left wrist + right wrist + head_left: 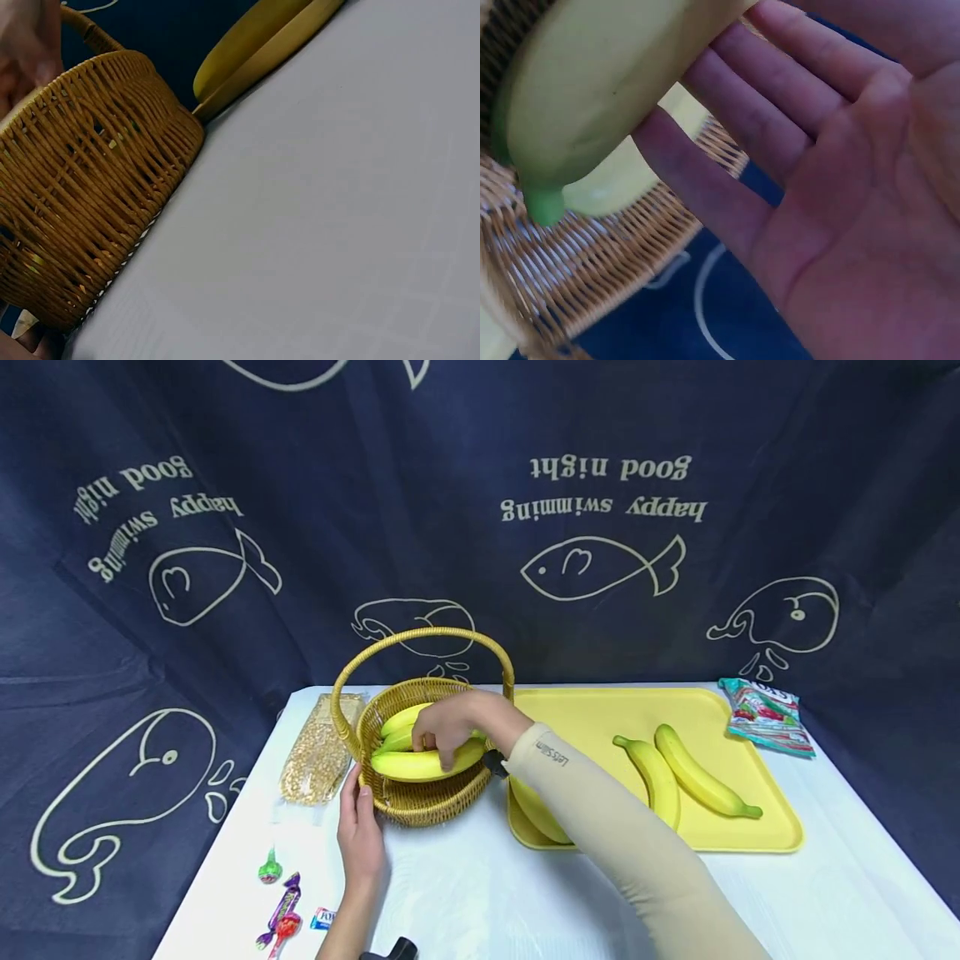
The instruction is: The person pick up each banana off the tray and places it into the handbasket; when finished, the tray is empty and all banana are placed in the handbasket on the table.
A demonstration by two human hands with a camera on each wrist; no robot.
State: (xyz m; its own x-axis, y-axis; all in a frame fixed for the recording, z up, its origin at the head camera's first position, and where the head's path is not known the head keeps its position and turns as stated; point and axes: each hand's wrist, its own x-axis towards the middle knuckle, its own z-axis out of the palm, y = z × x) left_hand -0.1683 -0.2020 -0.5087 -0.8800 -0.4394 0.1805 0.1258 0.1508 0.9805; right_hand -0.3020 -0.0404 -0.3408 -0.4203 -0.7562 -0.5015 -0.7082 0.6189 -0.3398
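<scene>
My right hand (457,718) reaches into a wicker basket (431,814) and grips a yellow banana (405,766) near the front rim. Its fingers (757,97) lie along the banana's side in the right wrist view, where the greenish tip points down. More bananas (397,727) lie behind it in the basket. My left hand (362,835) touches the basket's left wall with extended fingers. Only a bit of that hand shows at the lower left corner of the left wrist view.
Right of the basket, a yellow tray (585,710) bears bananas (693,768), one partly behind my right sleeve. A snack bag (768,717) lies at its far right corner. A bag of kernels (318,756) lies left of the basket, with several wrapped candies (283,910) nearer.
</scene>
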